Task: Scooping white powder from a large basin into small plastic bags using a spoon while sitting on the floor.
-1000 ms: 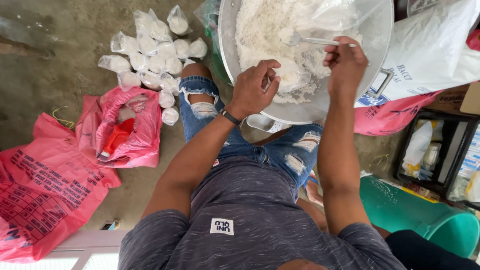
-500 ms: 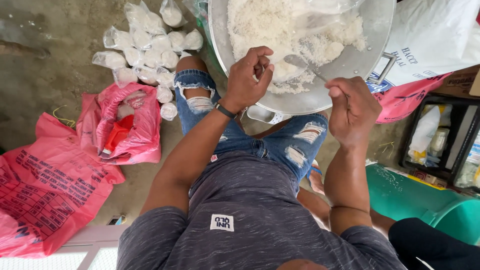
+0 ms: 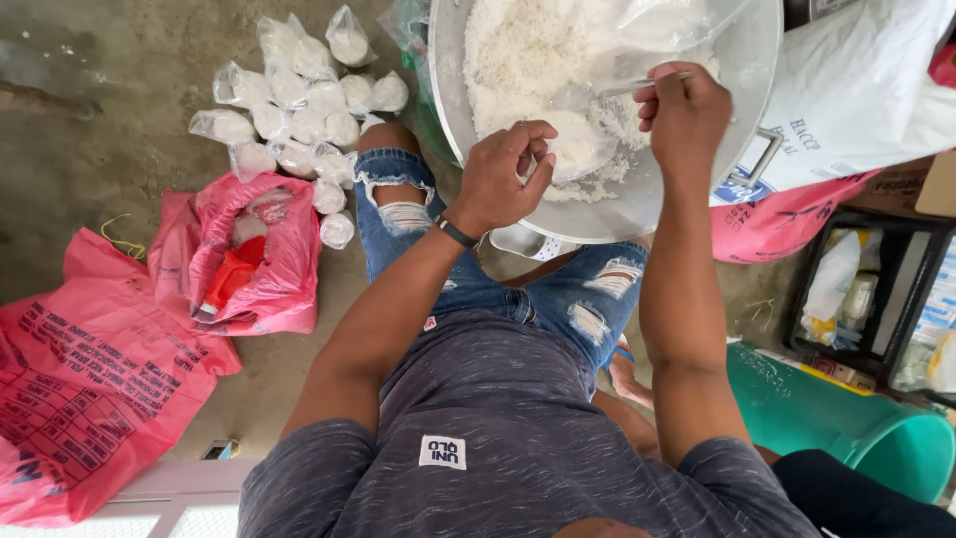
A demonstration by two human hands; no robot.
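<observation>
At the far left, flat pink plastic bags (image 3: pixel 80 389) are spread on the concrete floor (image 3: pixel 90 110), and a crumpled pink bag (image 3: pixel 254 254) is seen beside them. Just above it, a heap of small filled clear bags (image 3: pixel 299 100) is piled beside the person's knee. The left hand (image 3: pixel 503 179) is curled narrowly around the mouth of a small clear bag (image 3: pixel 578 144), which is held inside the large metal basin (image 3: pixel 757 90) over the white rice (image 3: pixel 518 50). The right hand (image 3: pixel 682 115) is closed on a spoon (image 3: pixel 622 90), whose bowl is poised at the bag's opening. Rice could be spilled past the bag if its mouth were let sag or the spoon were tipped off-centre; the thin plastic might also slip from the pinch once weight is added. At the right, a green bucket (image 3: pixel 846 418) is seen.
</observation>
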